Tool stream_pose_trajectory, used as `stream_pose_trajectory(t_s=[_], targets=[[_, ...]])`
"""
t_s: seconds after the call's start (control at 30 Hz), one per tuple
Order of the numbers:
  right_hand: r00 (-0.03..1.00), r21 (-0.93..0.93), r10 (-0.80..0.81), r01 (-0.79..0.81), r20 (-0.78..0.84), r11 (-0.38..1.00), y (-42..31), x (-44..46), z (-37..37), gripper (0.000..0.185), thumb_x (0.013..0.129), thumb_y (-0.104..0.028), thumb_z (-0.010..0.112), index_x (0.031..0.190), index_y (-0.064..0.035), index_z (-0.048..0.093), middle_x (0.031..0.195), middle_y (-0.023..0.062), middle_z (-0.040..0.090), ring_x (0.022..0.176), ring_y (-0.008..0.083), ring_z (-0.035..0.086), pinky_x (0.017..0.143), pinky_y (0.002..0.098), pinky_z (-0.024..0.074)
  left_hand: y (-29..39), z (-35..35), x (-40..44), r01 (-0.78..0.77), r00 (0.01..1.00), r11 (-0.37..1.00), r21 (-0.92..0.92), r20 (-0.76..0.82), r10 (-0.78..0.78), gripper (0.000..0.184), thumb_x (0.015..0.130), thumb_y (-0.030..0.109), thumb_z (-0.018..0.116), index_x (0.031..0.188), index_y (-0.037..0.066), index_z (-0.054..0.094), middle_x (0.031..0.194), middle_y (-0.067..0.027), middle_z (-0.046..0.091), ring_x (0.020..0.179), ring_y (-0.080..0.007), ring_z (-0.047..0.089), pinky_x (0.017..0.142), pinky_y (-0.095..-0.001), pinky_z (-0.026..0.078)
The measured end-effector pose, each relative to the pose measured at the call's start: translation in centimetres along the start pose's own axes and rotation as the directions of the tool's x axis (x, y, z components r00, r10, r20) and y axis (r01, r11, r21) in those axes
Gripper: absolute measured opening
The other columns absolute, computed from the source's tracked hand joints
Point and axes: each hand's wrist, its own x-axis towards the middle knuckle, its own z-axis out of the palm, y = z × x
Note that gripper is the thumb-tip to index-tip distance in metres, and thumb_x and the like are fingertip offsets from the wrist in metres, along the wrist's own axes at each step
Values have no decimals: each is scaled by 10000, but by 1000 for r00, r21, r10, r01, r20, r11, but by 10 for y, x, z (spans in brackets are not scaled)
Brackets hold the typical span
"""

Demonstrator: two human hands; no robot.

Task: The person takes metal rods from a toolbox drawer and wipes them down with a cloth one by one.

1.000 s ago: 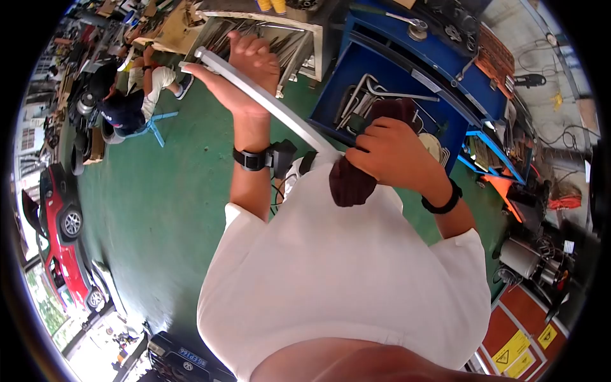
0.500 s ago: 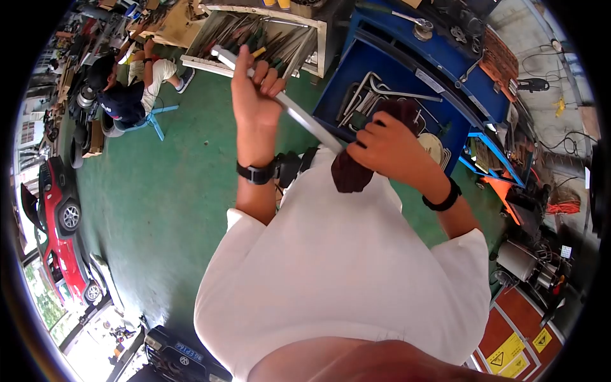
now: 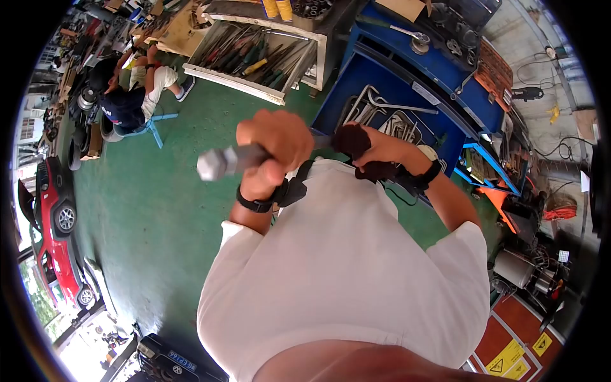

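Note:
My left hand (image 3: 275,141) is closed round a thick silver metal bar with a hexagonal end (image 3: 215,163). That end juts out to the left and up toward the camera. Dark maroon cloth (image 3: 352,141) is gripped in my right hand (image 3: 389,151), around the bar's far portion, whose tip I cannot see. Both hands are in front of my white shirt, my right beside an open blue drawer (image 3: 331,105). Bent metal bars and wrenches (image 3: 369,108) lie inside that drawer.
A wooden drawer (image 3: 283,95) full of screwdrivers and files stands open ahead. Tools sit on the blue cabinet top (image 3: 388,41). At the left, a person (image 3: 127,95) sits on a blue stool (image 3: 153,130). A red car (image 3: 57,229) is farther left.
My left hand has moved down and closed round the bar, which has swung from steep to nearly level, its end nearer the camera. My right hand and the cloth have shifted slightly up.

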Motion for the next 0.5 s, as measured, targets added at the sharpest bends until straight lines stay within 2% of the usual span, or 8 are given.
stream_pose_trajectory(t_s=[0.03,0.1,0.17,0.2,0.3,0.37,0.43,0.5], targets=[[978,334,206,-209,46,919,-3,-2,1,647,695,42,702,1275,-41,426,885,125,620,773,201,647,799,383,527,0,-2,0,1,1000,1000,-3,2,-1,596,924,458,617,521,137,318,394,35,348,292,-98,302,311,-237,199],[990,505,106,-139,93,852,25,3,2,629,732,81,620,1311,-33,402,833,118,597,810,208,632,880,417,501,-1,-5,1,-120,967,990,-79,218,135,581,907,470,640,530,122,365,409,40,364,297,-97,302,314,-240,198],[980,823,-116,-69,161,563,38,8,5,543,760,33,586,1275,-48,435,764,95,543,740,219,607,893,425,514,-1,-8,9,-127,951,986,-112,270,154,572,896,446,666,523,116,386,421,39,387,301,-98,315,315,-239,201],[991,841,-52,-80,127,535,35,9,11,721,751,-111,605,1407,-14,322,715,71,500,689,232,580,902,456,486,-1,-10,16,-139,916,981,-138,359,181,557,895,429,671,528,115,393,424,36,389,302,-102,317,317,-239,205],[953,897,-213,-106,215,429,12,17,16,717,722,-90,613,1390,-13,362,721,90,485,711,253,571,879,422,513,0,-10,23,-130,840,957,-259,484,245,525,896,375,672,539,113,391,425,33,383,303,-109,317,319,-241,212],[964,877,-209,-48,166,477,-12,14,22,832,687,-138,657,1433,-3,314,759,92,530,731,252,592,855,405,511,-2,-5,22,-110,805,929,-352,517,291,508,898,339,668,546,112,381,424,33,376,302,-113,313,318,-243,215],[979,719,-122,-32,161,694,-50,2,29,874,659,-102,716,1430,-4,316,786,85,577,772,235,619,796,370,516,0,6,5,-6,983,942,-336,172,68,460,900,253,633,561,116,354,433,24,393,301,-118,324,315,-247,230],[952,661,-194,-10,235,751,-41,19,25,872,657,-70,778,1409,-4,344,796,61,607,787,194,623,715,325,510,-6,14,-2,-26,999,957,-288,32,37,395,903,192,574,597,121,334,428,28,353,300,-110,251,309,-264,199]])
